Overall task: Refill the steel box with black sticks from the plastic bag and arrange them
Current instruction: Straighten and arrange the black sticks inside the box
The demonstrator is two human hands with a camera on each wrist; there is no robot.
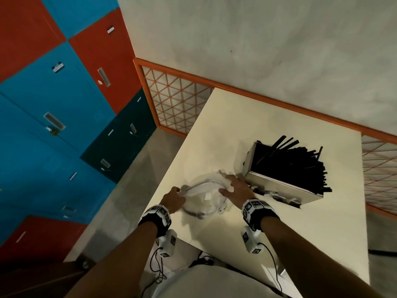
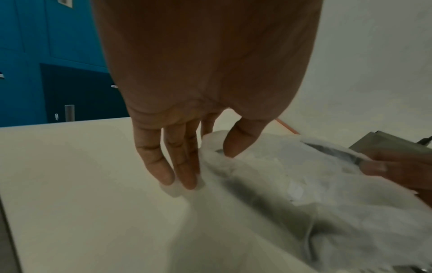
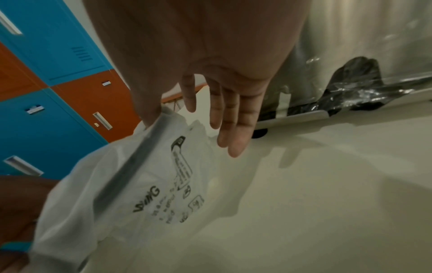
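I have the plastic bag (image 1: 206,196) lying crumpled on the table (image 1: 236,130), just beside the near wall of the steel box (image 1: 283,187), close enough for a short reach. It looks see-through and limp, and I can't make out any sticks in it.

The box lies on its side with its open mouth facing away from me. The black sticks (image 1: 300,162) fan out of it unevenly, some crossing, so I judge the arranging is not done.

My left hand (image 1: 173,197) pinches the bag's left edge, thumb on one side of the film and fingers (image 2: 184,166) on the other, probably to hold it in place. My right hand (image 1: 237,187) is spread above the bag's far side, fingers (image 3: 230,127) nearly straight and thumb against the film. I can't tell whether it grips.

The lockers (image 1: 53,100) stand well off to my left.
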